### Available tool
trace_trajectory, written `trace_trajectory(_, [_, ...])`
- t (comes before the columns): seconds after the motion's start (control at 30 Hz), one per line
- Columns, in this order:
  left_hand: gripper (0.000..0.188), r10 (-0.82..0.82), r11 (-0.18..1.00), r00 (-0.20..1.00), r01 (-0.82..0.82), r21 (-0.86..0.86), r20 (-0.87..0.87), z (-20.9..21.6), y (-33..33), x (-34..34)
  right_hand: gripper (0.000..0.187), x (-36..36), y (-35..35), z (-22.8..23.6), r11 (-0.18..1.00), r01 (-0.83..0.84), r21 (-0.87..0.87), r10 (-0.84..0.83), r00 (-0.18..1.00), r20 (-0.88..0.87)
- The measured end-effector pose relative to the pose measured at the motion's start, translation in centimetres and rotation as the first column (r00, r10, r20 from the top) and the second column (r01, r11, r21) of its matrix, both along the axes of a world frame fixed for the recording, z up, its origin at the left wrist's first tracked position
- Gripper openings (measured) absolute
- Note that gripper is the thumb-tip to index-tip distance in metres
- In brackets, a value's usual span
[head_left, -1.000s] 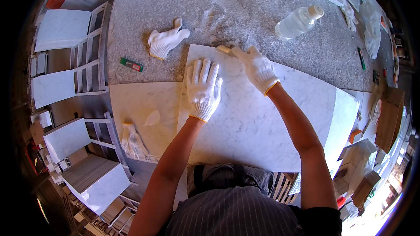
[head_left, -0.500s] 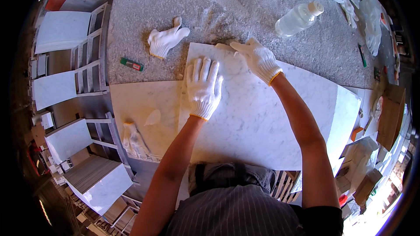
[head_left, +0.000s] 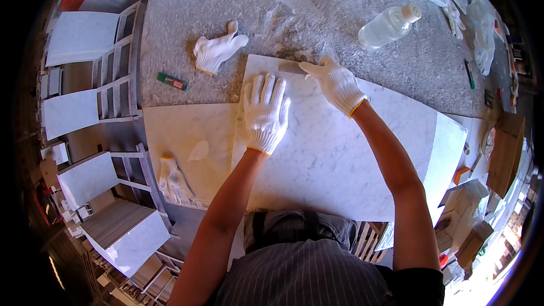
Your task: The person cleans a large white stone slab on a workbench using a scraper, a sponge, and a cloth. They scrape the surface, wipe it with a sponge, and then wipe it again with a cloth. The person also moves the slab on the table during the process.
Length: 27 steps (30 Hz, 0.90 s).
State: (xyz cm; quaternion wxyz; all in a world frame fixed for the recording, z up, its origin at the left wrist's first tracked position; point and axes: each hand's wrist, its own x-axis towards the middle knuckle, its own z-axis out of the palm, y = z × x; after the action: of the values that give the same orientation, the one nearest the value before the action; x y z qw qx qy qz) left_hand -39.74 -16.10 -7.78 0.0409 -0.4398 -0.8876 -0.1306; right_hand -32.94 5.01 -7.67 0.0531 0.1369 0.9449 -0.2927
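Marble slab (head_left: pixel 340 153) lies flat on the bench (head_left: pixel 340 17), near edge overhanging toward me. My left hand (head_left: pixel 265 112) is spread flat on it, gripping nothing. My right hand (head_left: pixel 335 82) pinches a flat blade (head_left: pixel 292 68) at the slab's far edge. Risks: blade skids, chips the edge; slab shifts if my left hand eases off.

The marble slab (head_left: pixel 340 153) is lying on the worktop (head_left: pixel 340 17), and the left hand (head_left: pixel 265 114) is resting on its far left corner. A spare glove (head_left: pixel 217 51) is sitting beyond that corner to the left, a bottle (head_left: pixel 388 24) is lying beyond the slab's far edge to the right, and the right hand (head_left: pixel 335 84) is pressing at that far edge.
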Motion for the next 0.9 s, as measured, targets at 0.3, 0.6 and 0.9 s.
trace_trajectory(0.3, [0.042, -0.003, 1.0, 1.0, 0.003, 0.018, 0.001, -0.4, 0.0, 0.0, 0.036, -0.5, 0.4, 0.2, 1.0, -0.014, -0.007, 0.013, 0.999, -0.048])
trace_trajectory(0.6, [0.041, -0.002, 1.0, 1.0, 0.002, 0.008, 0.004, 0.0, 0.1, 0.0, 0.033, -0.8, 0.4, 0.2, 1.0, -0.008, -0.014, 0.007, 0.996, -0.084])
trace_trajectory(0.9, [0.041, -0.008, 1.0, 1.0, 0.008, -0.003, 0.006, 0.2, 0.2, 0.0, 0.034, -0.6, 0.4, -0.8, 1.0, -0.007, 0.029, 0.011, 0.989, -0.15])
